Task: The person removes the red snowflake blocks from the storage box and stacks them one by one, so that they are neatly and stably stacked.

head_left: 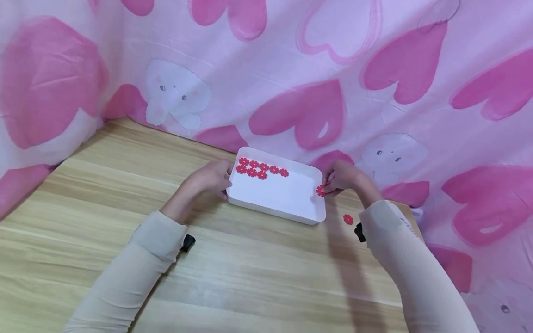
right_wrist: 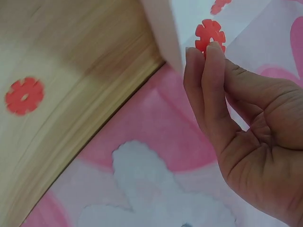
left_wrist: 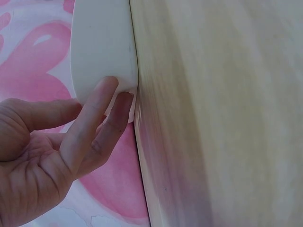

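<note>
The tray [head_left: 287,196] is plain white, with a cluster of red flower-shaped discs [head_left: 261,169] in its far corner. One more red disc [head_left: 320,190] sits in the right hand [head_left: 343,178], and another red one [head_left: 348,219] lies on the table [head_left: 250,268], which is pale wood with light brown grain. The backdrop cloth [head_left: 374,69] is soft pink, printed with deeper pink hearts and white elephants. Both sleeves [head_left: 137,263] are cream.

Red flower disc [head_left: 320,190] over white tray [head_left: 287,196]
</note>
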